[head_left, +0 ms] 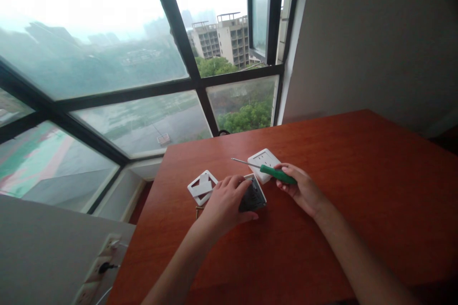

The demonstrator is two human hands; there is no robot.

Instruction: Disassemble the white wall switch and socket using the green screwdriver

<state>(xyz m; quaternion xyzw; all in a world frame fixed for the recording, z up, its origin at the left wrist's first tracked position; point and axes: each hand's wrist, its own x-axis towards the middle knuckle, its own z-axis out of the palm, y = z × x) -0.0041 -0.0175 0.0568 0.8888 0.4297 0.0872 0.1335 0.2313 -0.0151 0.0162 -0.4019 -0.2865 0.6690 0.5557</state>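
Clenching the green screwdriver (277, 174) in my right hand (300, 188), I point its shaft left past the far side of the dark-backed socket (255, 196), which my nearer left hand (226, 201) grasps by its left side over the desk (358, 167).

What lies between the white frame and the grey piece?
In the head view, the person's left hand lies between the white frame and the grey piece, its fingers touching the latter.
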